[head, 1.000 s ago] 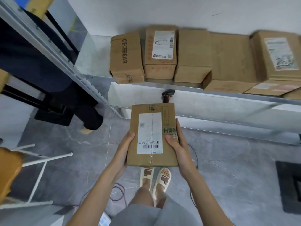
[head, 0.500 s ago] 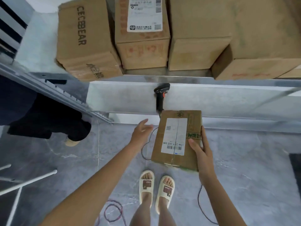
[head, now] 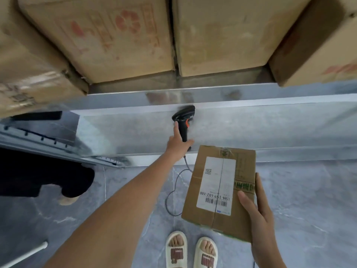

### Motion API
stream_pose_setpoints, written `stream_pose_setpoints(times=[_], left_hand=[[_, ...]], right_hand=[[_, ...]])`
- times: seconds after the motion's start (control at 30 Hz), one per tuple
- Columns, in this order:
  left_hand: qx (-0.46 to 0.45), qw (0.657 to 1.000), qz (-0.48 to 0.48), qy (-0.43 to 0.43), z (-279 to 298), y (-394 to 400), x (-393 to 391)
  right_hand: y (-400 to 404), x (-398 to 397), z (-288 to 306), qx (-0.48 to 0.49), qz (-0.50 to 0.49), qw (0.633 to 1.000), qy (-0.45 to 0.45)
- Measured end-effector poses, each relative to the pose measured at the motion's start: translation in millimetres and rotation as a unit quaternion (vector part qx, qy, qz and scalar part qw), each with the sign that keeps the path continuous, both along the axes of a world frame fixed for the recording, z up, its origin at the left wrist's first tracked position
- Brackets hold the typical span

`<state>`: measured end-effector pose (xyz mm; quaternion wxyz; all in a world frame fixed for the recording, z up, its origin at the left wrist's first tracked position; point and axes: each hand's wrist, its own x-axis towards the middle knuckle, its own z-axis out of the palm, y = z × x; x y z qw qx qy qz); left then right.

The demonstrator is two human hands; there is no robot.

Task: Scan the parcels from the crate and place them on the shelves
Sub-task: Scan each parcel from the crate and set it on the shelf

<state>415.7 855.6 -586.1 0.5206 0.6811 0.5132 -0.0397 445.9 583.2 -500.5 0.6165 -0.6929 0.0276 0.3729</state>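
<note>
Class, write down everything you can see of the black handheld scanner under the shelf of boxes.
The scanner is a black, plastic-looking, pistol-shaped handheld with an orange trigger where head meets handle. It rests on the lower shelf, its head pointing away from the person and slightly blurred. The left hand holds the lower handle, index finger stretched up one side, thumb on the other. A thin grey cable leaves its base and loops down past the shelf's front edge.

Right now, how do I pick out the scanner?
Find the metal shelf under the cardboard boxes. The scanner lies on the level below, with the left hand at its handle. Unlike the brown parcel nearby, it is black with an orange trigger.
</note>
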Motion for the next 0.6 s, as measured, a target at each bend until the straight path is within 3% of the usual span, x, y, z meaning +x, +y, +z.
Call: stream_pose_setpoints(times=[0.1,0.2,0.4,0.6], left_hand=[[0.019,0.999,-0.031,0.02,-20.2,11.6,18.2],[0.095,0.995,-0.02,0.039,-40.5,20.3,32.0],[0.134,0.984,0.073,-0.096,-58.4,25.0,28.0],[0.1,0.967,0.117,-0.203,-6.7,-17.8,-18.9]], right_hand=[[-0.1,10.6,-12.4,0.003,-0.006,1.0,-0.007],[-1.6,20.5,-26.7,0.011,-0.016,1.0,-0.011],[-0.5,23.1,-38.8,0.017,-0.02,1.0,-0.014],[-7.2,3.5,-0.5,0.003,-0.011,1.0,-0.02]])
